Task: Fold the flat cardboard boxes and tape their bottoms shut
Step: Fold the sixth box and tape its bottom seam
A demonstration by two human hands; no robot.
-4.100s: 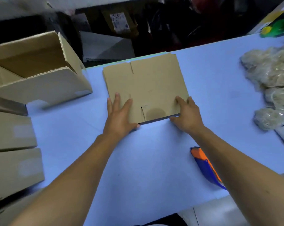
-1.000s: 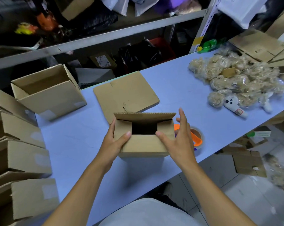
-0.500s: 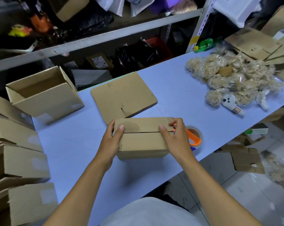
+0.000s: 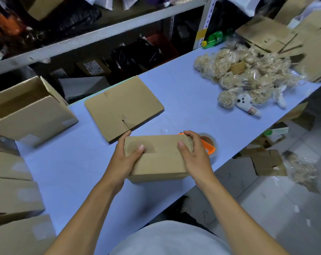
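Head view, left to right: finished boxes [image 4: 14, 196] stacked aside, one flat box [image 4: 123, 107] waiting. Left hand [image 4: 125, 159] and right hand [image 4: 192, 153] clamp the folded box [image 4: 159, 159] mid-table, flaps closed, untaped; tape dispenser [image 4: 208, 144] just beside.

Pale blue tabletop [image 4: 183, 100] carried a flat brown cardboard blank [image 4: 123, 107], a folded brown cardboard box [image 4: 161, 161], an orange-handled tape dispenser [image 4: 208, 144] just beside it, open brown cartons [image 4: 27, 111] at left, and bagged beige plush toys [image 4: 248, 78] at right.
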